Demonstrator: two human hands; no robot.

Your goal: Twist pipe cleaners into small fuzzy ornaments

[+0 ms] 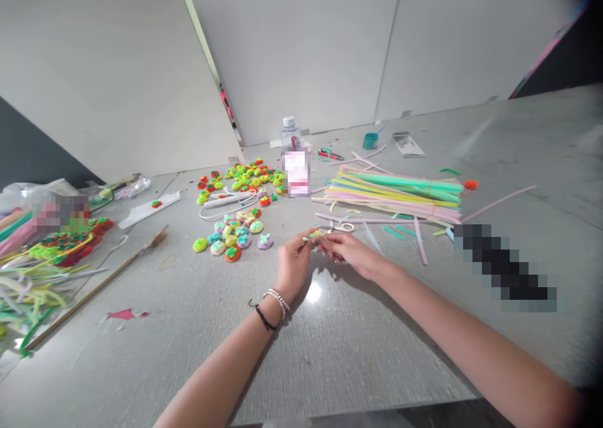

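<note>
My left hand [294, 259] and my right hand [352, 254] meet over the grey table, fingertips pinched together. Between them is a small yellow-green fuzzy pipe cleaner piece [315, 234], mostly covered by the fingers, so its shape is unclear. Just beyond my right fingers lies a pair of scissors [347, 227] with pale handles. Left of my hands sits a cluster of small fuzzy pastel flower-like pieces [230, 232]. A thick bundle of pastel pipe cleaners [396, 192] lies beyond my right hand.
A white corded tool [228, 199] lies by a pile of yellow, green and orange pieces [257, 176]. Behind stand a bottle [289, 131] and a teal pot [370, 141]. On the left are a long wooden stick [94, 286] and loose pipe cleaners [32, 290]. Grey panels [301, 51] border the back.
</note>
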